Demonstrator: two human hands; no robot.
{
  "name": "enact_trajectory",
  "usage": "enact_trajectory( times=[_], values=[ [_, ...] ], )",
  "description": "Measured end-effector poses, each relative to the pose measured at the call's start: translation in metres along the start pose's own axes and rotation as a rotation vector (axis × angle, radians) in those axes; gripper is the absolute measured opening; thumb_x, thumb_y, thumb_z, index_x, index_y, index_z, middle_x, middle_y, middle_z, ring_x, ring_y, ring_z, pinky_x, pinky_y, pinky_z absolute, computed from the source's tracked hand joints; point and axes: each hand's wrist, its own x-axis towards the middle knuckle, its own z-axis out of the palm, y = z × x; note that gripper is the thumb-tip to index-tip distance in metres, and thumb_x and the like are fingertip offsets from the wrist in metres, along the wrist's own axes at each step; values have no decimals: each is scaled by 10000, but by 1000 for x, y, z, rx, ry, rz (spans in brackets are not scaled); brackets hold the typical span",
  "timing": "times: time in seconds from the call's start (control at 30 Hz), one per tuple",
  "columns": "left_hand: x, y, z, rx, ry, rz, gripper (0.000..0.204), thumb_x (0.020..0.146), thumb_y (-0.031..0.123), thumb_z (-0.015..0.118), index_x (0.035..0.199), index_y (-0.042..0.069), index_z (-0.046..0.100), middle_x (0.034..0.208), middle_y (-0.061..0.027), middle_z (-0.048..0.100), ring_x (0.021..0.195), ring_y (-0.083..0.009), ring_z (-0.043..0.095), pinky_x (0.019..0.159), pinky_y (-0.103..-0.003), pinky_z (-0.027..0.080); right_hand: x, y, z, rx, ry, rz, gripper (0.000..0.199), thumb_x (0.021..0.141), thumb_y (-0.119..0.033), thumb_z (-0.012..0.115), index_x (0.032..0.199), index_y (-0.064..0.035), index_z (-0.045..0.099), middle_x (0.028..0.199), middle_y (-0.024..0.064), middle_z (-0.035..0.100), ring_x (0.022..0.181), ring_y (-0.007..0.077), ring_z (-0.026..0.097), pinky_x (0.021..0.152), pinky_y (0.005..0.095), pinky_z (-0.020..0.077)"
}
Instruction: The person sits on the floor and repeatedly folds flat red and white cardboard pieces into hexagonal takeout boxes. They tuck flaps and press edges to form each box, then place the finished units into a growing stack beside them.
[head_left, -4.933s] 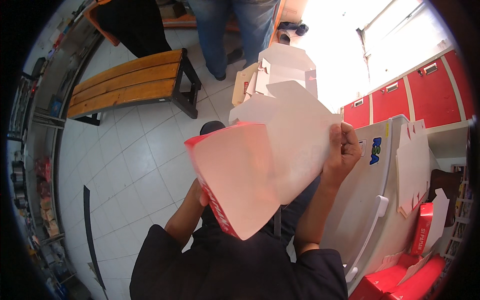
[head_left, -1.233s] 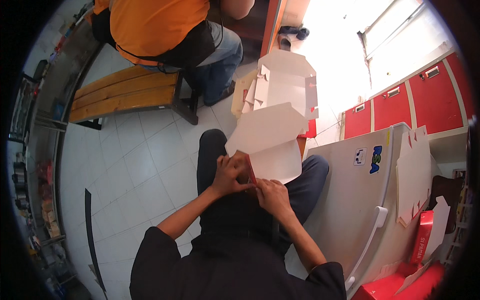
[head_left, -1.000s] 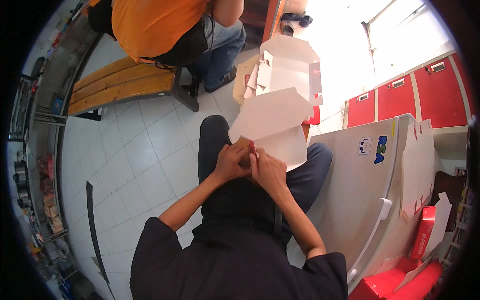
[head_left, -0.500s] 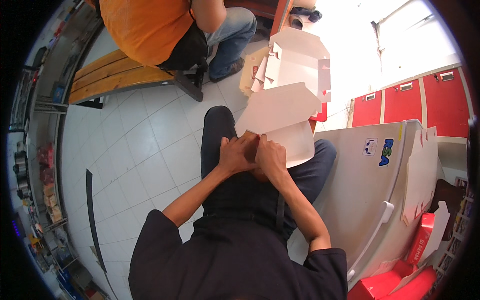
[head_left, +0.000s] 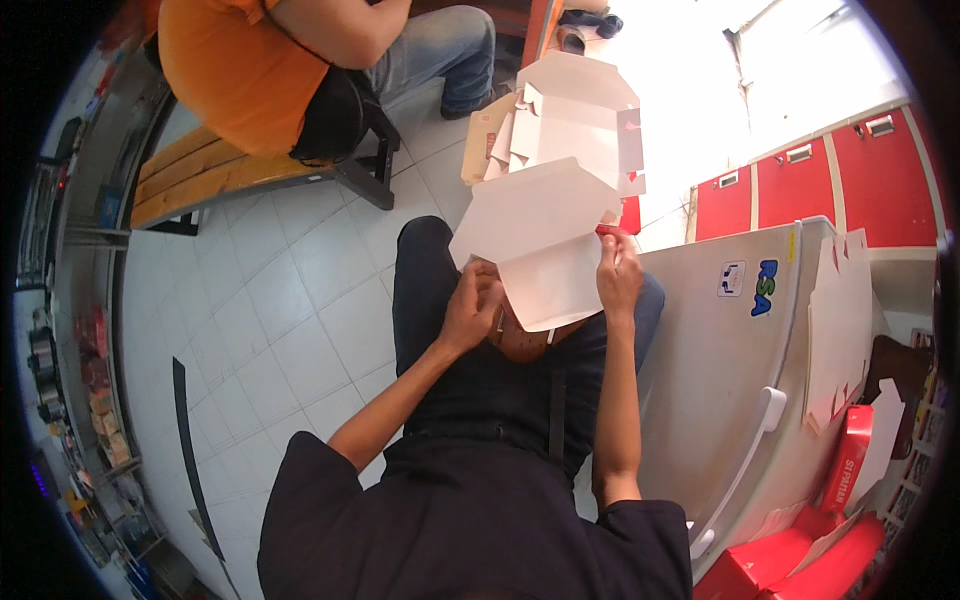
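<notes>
Across my lap lies a part-folded cardboard box (head_left: 560,280), white on the inside with red showing at its side edges. Its wide lid panel (head_left: 535,210) tilts away from me. At the box's left side, my left hand (head_left: 473,308) is closed with curled fingers on the edge. My right hand (head_left: 620,272) pinches the right side, where a small red flap (head_left: 612,231) sticks up by the fingertips. The undersides of both grips are hidden. Below the box's front edge, a brown rounded surface (head_left: 525,343) shows between my legs.
Beyond my knees rests a stack of opened white cartons (head_left: 580,120). A person in orange (head_left: 235,85) sits on a wooden bench (head_left: 225,175) at the far left. To my right stand a white fridge (head_left: 720,330), red lockers (head_left: 795,195) and red boxes (head_left: 780,550).
My right hand has moved from the box's left corner, beside my left hand, to its right side. The front panel now shows more fully. The whole view has shifted slightly.
</notes>
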Motion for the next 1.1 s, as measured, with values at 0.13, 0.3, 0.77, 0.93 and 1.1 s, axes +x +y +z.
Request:
enact_trajectory(
  times=[0.13, 0.3, 0.77, 0.93, 1.1],
  values=[
    [28, 6, 4, 0, 191, -190, 279, 1007, 267, 501, 1100, 7, 544, 1021, -177, 655, 891, -308, 657, 791, -395, 497, -25, 16, 5, -45, -295, 310, 424, 1002, -403, 488, 982, -5, 633, 871, 204, 697, 816, 371, 676, 733, 428, 500],
    [43, 2, -3, 173, 281, -141, 226, 1004, 241, 522, 981, 19, 553, 846, -122, 660, 740, -234, 662, 689, -362, 502, -54, -6, 19, 94, -157, 388, 439, 1004, -384, 502, 919, 35, 602, 820, 212, 680, 794, 301, 687, 727, 398, 506],
    [33, -5, 4, 199, 374, -35, 205, 975, 230, 593, 919, 36, 563, 811, -106, 651, 715, -225, 684, 625, -342, 511, -63, 8, 26, 190, -48, 174, 291, 990, -262, 570, 911, 13, 620, 738, 162, 682, 668, 236, 685, 616, 356, 514],
    [32, 3, 7, 241, 354, -95, 232, 960, 262, 623, 922, 40, 567, 826, -101, 653, 731, -230, 684, 636, -343, 516, -60, 13, 26, 190, -70, 259, 291, 980, -271, 584, 915, 10, 623, 727, 157, 684, 675, 243, 692, 640, 359, 519],
    [33, 4, 6, 254, 334, -56, 250, 951, 251, 637, 919, 15, 562, 861, -127, 663, 775, -274, 700, 700, -372, 543, -52, 20, 33, 150, -59, 338, 312, 956, -302, 608, 908, 6, 623, 767, 167, 698, 707, 257, 698, 673, 380, 525]
  ],
)
